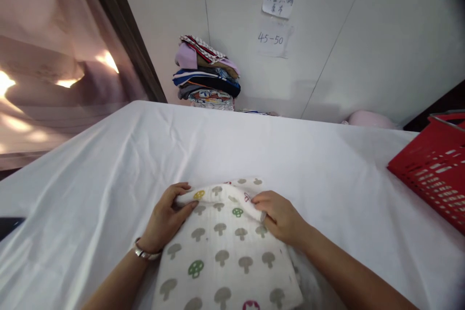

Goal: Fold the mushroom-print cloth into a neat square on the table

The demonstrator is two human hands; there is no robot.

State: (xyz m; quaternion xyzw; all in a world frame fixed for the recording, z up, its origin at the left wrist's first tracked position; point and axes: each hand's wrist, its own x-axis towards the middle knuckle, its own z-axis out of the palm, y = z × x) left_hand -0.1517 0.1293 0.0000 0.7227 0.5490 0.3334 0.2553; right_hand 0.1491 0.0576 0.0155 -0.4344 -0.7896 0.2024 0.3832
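A white cloth (221, 242) printed with grey, green, yellow and red mushrooms lies in layers on the table in front of me. Its far edge is lifted and folded over toward me. My left hand (169, 215), with a watch or bracelet at the wrist, pinches the left end of that edge between thumb and fingers. At the right end, my right hand (279, 215) grips the edge with its fingers closed. A small part of the cloth shows flat beyond the raised fold. The near end of the cloth runs out of view at the bottom.
The table has a wrinkled white tablecloth (290, 155). A red plastic basket (432, 169) stands at the right edge. Behind the table rises a stack of folded fabrics (207, 72). A pink curtain (54, 58) hangs at left, and a dark flat object (10, 226) lies below it.
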